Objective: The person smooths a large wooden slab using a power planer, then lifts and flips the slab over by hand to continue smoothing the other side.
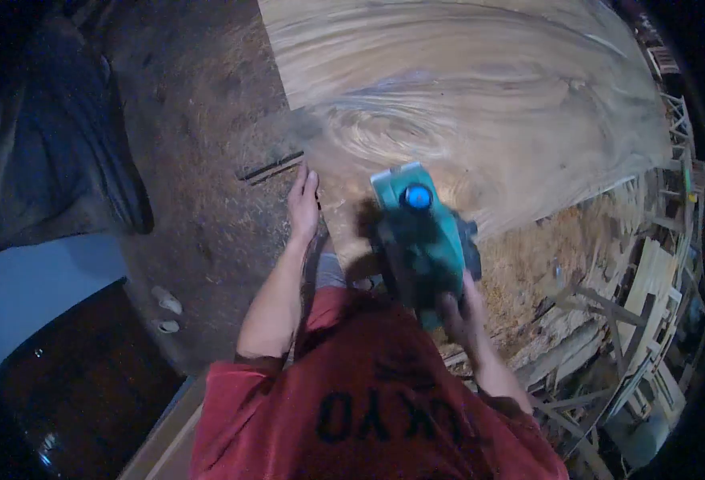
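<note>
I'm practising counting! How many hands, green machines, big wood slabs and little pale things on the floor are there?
Wood slab: 1
Green planer: 1
Hands: 2, left hand flat at the slab's edge, right hand gripping the planer
Small pale things on the floor: 2
Total: 6

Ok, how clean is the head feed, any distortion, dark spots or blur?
Head view: strong fisheye bend with black corners; light falls on the pale swirl-grained wood slab, while the picture's left edge is dark; the teal electric planer throws a shadow toward the left hand; the right hand gripping it looks slightly soft.
</note>
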`<action>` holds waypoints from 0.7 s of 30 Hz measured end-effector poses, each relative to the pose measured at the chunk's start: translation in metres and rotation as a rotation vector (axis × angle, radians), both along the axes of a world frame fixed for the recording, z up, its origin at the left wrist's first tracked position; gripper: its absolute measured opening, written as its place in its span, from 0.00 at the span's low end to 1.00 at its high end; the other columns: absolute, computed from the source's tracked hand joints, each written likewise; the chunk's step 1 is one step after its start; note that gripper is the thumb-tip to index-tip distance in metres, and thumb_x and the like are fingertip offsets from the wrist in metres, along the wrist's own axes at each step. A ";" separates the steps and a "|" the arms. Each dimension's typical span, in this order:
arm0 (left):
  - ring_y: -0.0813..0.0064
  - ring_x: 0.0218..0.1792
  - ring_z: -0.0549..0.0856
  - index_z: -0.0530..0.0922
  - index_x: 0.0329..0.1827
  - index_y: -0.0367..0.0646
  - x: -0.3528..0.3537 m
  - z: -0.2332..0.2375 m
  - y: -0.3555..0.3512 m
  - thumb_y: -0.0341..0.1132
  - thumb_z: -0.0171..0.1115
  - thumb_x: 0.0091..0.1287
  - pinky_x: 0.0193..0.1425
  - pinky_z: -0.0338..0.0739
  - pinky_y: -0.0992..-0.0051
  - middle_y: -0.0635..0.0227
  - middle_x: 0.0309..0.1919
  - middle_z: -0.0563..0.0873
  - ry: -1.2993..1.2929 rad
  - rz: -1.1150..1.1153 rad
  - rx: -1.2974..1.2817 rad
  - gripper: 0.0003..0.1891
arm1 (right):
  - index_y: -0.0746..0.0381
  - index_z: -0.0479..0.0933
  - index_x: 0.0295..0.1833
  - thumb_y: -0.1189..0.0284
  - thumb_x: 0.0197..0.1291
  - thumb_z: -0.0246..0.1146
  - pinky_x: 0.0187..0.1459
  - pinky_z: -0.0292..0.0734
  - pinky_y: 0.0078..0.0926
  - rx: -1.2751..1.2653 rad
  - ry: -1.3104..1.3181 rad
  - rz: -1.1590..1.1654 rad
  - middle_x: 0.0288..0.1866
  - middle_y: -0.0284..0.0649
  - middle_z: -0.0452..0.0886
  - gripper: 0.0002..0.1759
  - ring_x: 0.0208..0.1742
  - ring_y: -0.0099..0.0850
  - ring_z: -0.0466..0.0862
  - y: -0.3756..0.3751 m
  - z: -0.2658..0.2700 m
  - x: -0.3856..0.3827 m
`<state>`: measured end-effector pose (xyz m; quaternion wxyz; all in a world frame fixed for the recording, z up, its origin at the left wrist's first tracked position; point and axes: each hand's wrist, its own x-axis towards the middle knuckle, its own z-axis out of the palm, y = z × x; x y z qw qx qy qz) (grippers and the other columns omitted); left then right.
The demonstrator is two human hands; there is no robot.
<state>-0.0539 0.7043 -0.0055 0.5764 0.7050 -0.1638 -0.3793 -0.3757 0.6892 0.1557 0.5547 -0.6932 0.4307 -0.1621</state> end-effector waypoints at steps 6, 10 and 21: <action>0.66 0.76 0.66 0.63 0.76 0.32 0.005 0.005 0.001 0.47 0.51 0.79 0.79 0.55 0.70 0.55 0.76 0.68 0.026 -0.035 0.057 0.32 | 0.64 0.69 0.68 0.67 0.72 0.55 0.54 0.76 0.32 -0.106 -0.027 -0.061 0.51 0.45 0.82 0.23 0.51 0.36 0.81 -0.008 0.003 0.047; 0.68 0.73 0.69 0.63 0.77 0.34 0.011 -0.005 0.008 0.43 0.50 0.80 0.75 0.62 0.72 0.59 0.75 0.69 0.144 -0.057 -0.025 0.29 | 0.62 0.68 0.70 0.68 0.66 0.65 0.61 0.75 0.39 -0.246 0.127 -0.067 0.59 0.57 0.81 0.28 0.60 0.51 0.82 -0.074 -0.027 0.120; 0.76 0.29 0.81 0.85 0.35 0.39 0.031 -0.112 0.127 0.39 0.53 0.76 0.33 0.74 0.71 0.64 0.28 0.86 0.042 -0.321 0.265 0.17 | 0.65 0.70 0.68 0.58 0.71 0.59 0.63 0.72 0.37 -0.062 -0.117 -0.151 0.61 0.54 0.80 0.28 0.62 0.44 0.81 -0.074 -0.028 0.163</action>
